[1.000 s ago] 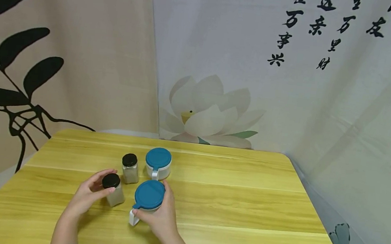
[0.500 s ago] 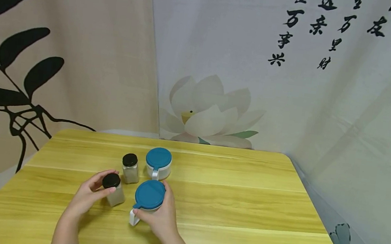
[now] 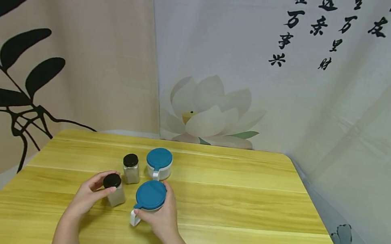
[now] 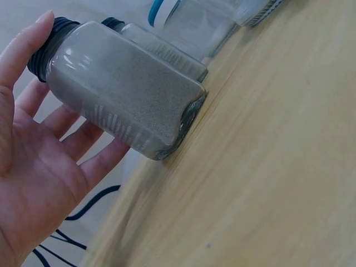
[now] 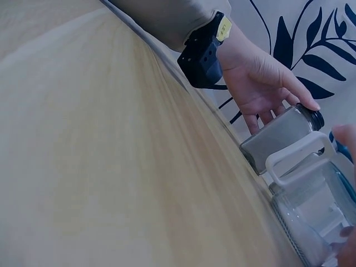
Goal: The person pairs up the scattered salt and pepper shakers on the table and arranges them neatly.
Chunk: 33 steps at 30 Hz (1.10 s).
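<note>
My left hand (image 3: 88,193) grips a squarish glass spice jar (image 4: 122,89) with a black screw lid, thumb on one side of the lid and fingers on the other. Fine grey-brown powder fills much of it, and it stands on the wooden table. My right hand (image 3: 165,215) holds a clear round seasoning jar (image 5: 311,217) from its right side; this one has a blue lid (image 3: 150,195) and a white handle (image 5: 295,158). Some white content lies in its bottom. In the head view the thumb rests by the lid's tab, just above the handle.
Behind the held jars stand a second black-lidded spice jar (image 3: 131,169) and a second blue-lidded jar (image 3: 159,163), close to each other. The wooden table (image 3: 243,209) reaches back to a printed cloth backdrop (image 3: 221,60). A black device (image 5: 203,53) is strapped at the left wrist.
</note>
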Available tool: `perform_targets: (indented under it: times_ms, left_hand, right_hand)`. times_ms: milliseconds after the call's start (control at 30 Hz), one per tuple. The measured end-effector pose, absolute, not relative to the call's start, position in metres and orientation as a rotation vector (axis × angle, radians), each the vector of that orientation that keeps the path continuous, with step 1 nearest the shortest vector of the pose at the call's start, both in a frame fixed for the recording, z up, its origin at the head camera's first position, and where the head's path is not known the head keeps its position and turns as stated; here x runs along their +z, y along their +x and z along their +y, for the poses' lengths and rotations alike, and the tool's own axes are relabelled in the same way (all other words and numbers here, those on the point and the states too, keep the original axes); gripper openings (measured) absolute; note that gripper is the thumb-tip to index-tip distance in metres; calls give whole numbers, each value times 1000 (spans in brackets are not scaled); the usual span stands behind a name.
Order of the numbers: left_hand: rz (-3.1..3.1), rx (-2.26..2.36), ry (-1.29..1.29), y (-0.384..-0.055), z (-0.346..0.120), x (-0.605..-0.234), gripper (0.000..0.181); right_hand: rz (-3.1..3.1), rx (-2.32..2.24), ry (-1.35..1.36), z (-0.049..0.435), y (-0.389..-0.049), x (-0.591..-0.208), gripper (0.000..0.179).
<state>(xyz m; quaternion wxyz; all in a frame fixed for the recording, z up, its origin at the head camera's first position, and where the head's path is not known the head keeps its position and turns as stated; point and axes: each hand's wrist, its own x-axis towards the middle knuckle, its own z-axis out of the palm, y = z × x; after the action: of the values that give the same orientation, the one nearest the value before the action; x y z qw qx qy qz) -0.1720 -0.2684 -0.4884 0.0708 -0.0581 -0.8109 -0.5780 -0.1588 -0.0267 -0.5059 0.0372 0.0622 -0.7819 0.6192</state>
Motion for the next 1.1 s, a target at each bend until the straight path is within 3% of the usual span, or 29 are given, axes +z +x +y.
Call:
perform_targets:
  times_ms: [1100]
  left_hand:
    - [-2468,-1686,-149,-169,-269,-481,47]
  right_hand:
    - [-2442,1890,263,-18,-160,-504,107]
